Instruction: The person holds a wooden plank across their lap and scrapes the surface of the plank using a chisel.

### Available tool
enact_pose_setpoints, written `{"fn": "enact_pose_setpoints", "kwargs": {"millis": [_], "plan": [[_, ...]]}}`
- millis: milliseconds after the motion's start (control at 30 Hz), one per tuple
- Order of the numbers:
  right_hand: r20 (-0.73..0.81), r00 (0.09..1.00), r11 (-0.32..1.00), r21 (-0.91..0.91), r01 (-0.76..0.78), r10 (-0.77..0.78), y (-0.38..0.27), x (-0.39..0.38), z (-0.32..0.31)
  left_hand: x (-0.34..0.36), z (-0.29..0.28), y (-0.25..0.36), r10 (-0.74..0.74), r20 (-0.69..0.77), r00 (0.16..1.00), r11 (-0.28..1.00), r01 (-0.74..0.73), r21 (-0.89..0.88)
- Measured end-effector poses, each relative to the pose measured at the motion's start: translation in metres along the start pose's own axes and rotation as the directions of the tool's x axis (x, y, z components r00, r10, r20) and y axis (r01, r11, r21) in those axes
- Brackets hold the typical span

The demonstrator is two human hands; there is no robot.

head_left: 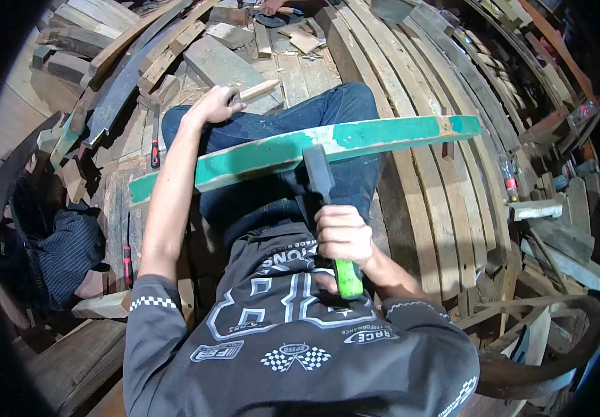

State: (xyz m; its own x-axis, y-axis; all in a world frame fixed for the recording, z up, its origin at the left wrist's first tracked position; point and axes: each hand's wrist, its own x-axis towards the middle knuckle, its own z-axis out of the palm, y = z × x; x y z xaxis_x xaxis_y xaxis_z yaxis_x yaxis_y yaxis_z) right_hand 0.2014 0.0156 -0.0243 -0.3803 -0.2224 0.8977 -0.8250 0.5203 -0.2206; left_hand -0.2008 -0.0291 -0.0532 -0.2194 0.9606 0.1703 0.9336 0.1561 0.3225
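My right hand (341,233) grips the green handle (348,278) of a chisel, whose wide metal blade (319,170) points up at the lower edge of a long green-painted board (383,133). This board, with worn pale patches, lies slanted across my jeans-clad legs (345,101). Higher up, beside my left knee, my left hand (216,105) has its fingers curled at the near end of a pale wooden stick (261,89), apparently holding it. My left forearm passes over the board's left part.
Two red-and-black tools (154,153) lie on the left. Stacked planks (439,222) run along my right. Wood offcuts (216,59) cover the area ahead, with another person's hand (272,5) at the top. Dark striped cloth (63,243) lies left; a curved wooden piece (557,347) sits lower right.
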Motion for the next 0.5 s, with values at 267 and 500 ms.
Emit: {"fn": "enact_pose_setpoints", "kwargs": {"millis": [267,500], "plan": [[-0.037,0.999,0.997,-0.070,0.015,-0.018,0.004,-0.007,0.005,0.003,-0.002,0.006,-0.014,0.032,0.999,1.000,0.014,-0.009],[-0.076,0.990,0.988,-0.085,-0.126,0.120,0.008,-0.002,-0.007,0.006,-0.007,0.005,-0.006,-0.003,1.000,1.000,0.006,-0.023]]}}
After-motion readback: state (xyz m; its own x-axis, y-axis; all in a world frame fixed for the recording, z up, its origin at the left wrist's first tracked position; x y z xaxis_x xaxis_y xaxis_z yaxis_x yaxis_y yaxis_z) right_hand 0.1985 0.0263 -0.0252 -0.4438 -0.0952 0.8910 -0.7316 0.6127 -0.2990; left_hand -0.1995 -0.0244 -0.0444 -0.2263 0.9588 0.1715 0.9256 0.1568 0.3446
